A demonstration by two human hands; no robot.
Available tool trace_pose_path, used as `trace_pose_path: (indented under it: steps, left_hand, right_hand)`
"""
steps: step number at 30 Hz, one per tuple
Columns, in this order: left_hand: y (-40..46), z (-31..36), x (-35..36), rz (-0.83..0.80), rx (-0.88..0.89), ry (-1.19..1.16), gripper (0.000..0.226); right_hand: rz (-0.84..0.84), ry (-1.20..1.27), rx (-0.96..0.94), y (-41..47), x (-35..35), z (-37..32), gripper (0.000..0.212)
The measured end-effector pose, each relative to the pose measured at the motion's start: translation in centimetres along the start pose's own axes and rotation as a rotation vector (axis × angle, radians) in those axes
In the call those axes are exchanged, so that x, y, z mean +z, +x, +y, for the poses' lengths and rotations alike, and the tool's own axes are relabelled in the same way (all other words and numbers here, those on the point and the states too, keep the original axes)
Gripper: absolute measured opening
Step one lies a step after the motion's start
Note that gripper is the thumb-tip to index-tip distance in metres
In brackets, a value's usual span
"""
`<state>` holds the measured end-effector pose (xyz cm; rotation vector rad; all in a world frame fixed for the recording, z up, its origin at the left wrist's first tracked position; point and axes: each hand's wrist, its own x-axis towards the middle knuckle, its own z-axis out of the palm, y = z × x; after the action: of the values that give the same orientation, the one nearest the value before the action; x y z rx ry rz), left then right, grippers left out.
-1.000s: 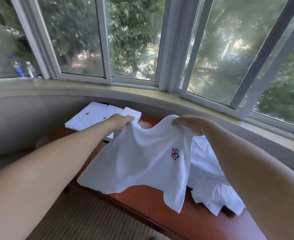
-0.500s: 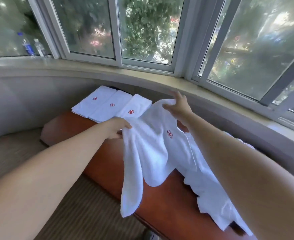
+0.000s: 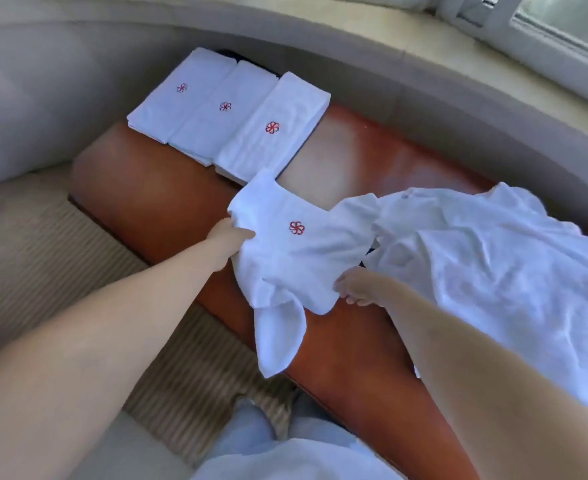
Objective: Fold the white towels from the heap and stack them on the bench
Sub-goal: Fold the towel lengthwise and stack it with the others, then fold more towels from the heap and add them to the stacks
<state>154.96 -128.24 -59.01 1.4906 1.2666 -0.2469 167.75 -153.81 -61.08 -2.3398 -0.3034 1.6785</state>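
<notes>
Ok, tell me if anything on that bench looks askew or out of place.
Only the towel being worked: one corner droops over the bench's front edge. The three folded towels lie neatly side by side.

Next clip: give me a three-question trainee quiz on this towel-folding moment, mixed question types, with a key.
1. True or false: the left hand grips an edge of the towel being folded.
2. How many folded towels lie side by side at the far end of the bench?
A. two
B. three
C. five
3. Fill in: the unfolded heap lies on the person's ____ side.

Key
1. True. The right hand also meets the towel at its near edge, though its grip is too blurred to judge.
2. B, each showing a red flower emblem.
3. right
</notes>
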Motion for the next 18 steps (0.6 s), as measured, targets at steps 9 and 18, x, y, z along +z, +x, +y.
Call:
trace_pose_path:
  steps: [9,18]
  left_hand:
    - [2.8,-4.2,-0.4,-0.129,-0.003,-0.055,0.046]
    - [1.7,-4.0,-4.2,-0.148,0.196,0.004,0.014]
  right_hand:
    - [-0.082,0.759,0.353,4.5,8.0,3.1,0.059]
    - [0.271,1.129,0.162,3.5,9.1,1.4,0.023]
